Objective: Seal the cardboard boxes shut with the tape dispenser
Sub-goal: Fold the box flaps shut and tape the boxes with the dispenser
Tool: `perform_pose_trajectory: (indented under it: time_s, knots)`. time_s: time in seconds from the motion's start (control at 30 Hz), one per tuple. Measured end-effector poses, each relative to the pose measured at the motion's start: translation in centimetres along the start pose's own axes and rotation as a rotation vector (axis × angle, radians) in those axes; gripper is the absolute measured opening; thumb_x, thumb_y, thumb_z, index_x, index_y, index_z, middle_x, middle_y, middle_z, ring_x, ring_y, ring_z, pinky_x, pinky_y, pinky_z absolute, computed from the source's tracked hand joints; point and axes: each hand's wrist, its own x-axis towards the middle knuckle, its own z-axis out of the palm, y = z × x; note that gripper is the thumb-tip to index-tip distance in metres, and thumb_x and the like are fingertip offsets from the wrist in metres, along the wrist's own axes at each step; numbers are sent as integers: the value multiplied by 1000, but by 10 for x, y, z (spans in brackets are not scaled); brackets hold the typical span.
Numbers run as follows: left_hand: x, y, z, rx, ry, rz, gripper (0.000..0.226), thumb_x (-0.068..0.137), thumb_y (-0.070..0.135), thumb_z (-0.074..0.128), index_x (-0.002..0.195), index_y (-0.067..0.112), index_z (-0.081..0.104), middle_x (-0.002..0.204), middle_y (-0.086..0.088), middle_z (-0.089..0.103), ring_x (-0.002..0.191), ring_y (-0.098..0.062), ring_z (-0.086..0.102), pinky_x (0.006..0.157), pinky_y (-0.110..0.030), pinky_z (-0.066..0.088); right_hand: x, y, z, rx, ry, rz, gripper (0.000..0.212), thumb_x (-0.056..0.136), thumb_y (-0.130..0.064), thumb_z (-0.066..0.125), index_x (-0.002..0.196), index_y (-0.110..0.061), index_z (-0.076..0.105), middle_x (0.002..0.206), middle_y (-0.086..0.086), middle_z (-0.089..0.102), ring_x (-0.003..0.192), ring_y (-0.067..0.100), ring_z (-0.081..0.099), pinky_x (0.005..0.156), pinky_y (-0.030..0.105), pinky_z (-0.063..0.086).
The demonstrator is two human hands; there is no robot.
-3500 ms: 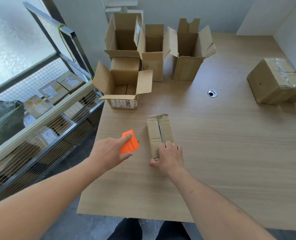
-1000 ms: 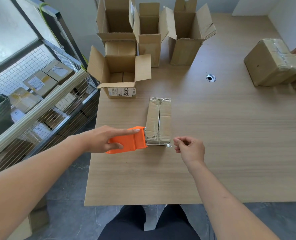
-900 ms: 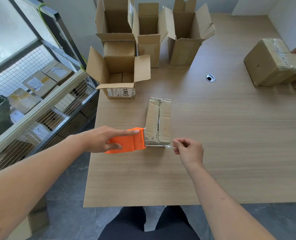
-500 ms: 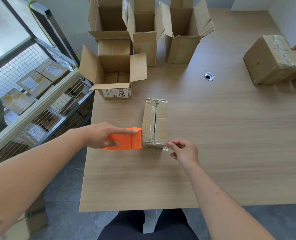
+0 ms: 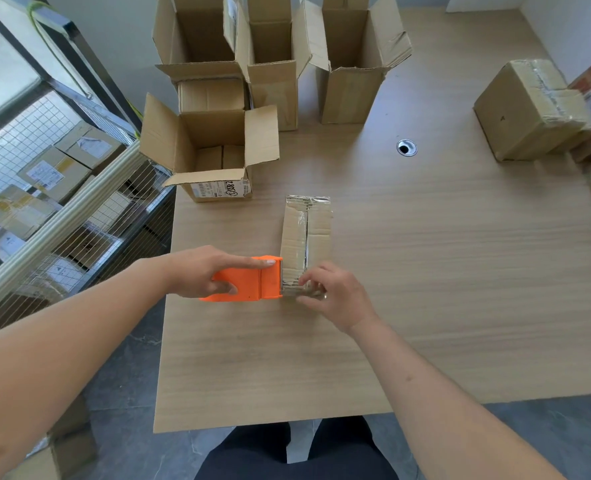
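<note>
The right hand has moved in from beside the small box, near the table's front-left corner; its curled fingers now press tape onto the near end. The left hand grips the orange tape dispenser, forefinger extended, against the box. Near-end strip appears nearly secured.

The tape dispenser is bright orange; the small closed box beside it is tan cardboard with glossy silvery tape bands. The counter shows pale wood grain in fine streaks. The open box is plain brown with a white, black-printed label, and the floor is dark grey.
</note>
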Motion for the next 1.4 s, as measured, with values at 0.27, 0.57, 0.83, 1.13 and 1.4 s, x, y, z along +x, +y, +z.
perform_pose_trajectory:
  time_s: [0.27,0.57,0.83,1.13,1.4]
  knots:
    - [5,12,31,-172,126,25,81,98,33,64,148,69,11,104,24,58,84,-1,53,77,-20,42,12,21,-11,-259,43,150,11,83,-16,72,84,-27,71,85,-12,55,79,9,50,58,28,35]
    - [0,7,28,-292,36,10,76,99,37,64,147,69,14,144,21,46,114,-7,52,91,-15,39,16,23,-9,-359,117,100,20,77,-6,75,78,-25,67,80,-8,53,77,21,51,55,30,40]
    - [-27,-6,23,-205,-40,-105,76,98,39,62,142,75,12,132,21,55,109,-9,56,96,-31,45,21,20,-9,-354,124,139,18,78,-8,75,76,-23,64,82,-5,58,77,25,55,56,33,46]
    - [5,26,33,-2,91,-208,67,80,80,57,141,70,30,125,9,63,108,-19,58,87,-35,48,27,-9,-18,-461,-190,253,49,81,-74,53,98,-29,46,106,-4,42,104,22,40,94,37,39]
    - [31,58,35,81,156,-332,77,69,79,64,140,60,43,127,9,63,120,-21,57,89,-36,51,53,-26,0,-646,-242,379,72,79,-76,58,124,-22,46,130,6,44,127,29,39,103,42,34]
